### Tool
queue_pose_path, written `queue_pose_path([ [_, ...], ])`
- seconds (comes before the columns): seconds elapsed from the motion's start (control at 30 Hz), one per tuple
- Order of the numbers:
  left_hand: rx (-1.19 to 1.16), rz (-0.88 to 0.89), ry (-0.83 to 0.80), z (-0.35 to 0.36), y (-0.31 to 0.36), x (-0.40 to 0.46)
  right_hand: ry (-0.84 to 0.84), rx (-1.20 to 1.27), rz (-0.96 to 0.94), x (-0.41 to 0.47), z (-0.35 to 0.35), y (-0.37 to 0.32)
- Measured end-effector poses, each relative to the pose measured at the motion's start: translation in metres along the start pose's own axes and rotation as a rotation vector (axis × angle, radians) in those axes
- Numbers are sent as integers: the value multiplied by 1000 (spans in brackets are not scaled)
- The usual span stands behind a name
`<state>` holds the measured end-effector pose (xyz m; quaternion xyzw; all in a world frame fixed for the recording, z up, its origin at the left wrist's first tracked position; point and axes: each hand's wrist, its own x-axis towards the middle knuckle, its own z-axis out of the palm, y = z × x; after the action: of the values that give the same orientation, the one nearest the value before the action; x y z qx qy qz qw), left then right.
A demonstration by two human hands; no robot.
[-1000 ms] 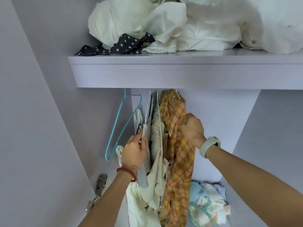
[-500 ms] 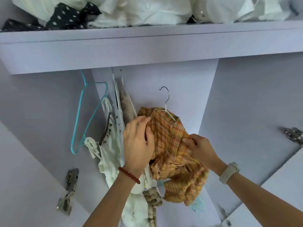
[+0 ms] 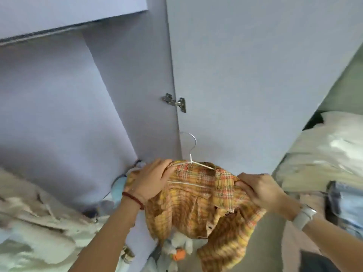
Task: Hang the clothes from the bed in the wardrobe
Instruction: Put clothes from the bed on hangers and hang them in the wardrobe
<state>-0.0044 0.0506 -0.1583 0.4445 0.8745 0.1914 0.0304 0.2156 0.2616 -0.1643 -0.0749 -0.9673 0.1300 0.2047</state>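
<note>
An orange and yellow plaid shirt (image 3: 198, 205) sits on a white wire hanger (image 3: 191, 154), held low in front of the wardrobe's right door. My left hand (image 3: 151, 180) grips the shirt's left shoulder and the hanger's end. My right hand (image 3: 259, 188) pinches the shirt's right shoulder by the collar. The hanger's hook points up, free of any rail. The shirt's lower part droops in folds below my hands.
The open lilac wardrobe door (image 3: 245, 75) with a metal hinge (image 3: 174, 102) stands straight ahead. Cream garments (image 3: 39, 228) hang at the lower left. White bedding (image 3: 324, 154) and a denim piece (image 3: 345, 205) lie at the right. Small clothes (image 3: 174, 250) lie on the wardrobe floor.
The shirt on its hanger has come off the rail and moved down and right, out of the wardrobe. My head has turned right and down; the shelf has left the view.
</note>
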Motion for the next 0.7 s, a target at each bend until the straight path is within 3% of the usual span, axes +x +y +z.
queue_pose_path([
  [0.13, -341, 173, -354, 62, 92, 10, 87, -15, 383, -97, -39, 53],
  [0.23, -457, 275, -375, 97, 152, 13, 112, 103, 600, -169, -58, 63],
  [0.33, -434, 441, -294, 116, 202, 21, 167, 99, 741, -217, -69, 50],
  [0.47, -369, 679, -369, 140, 255, 32, 150, -13, 1029, -263, -56, 28],
  [0.57, -255, 855, -511, 163, 284, 30, 139, -25, 1228, -291, -31, -5],
  [0.7, -216, 1032, -786, 195, 310, 8, 305, 90, 1422, -316, -16, -65],
])
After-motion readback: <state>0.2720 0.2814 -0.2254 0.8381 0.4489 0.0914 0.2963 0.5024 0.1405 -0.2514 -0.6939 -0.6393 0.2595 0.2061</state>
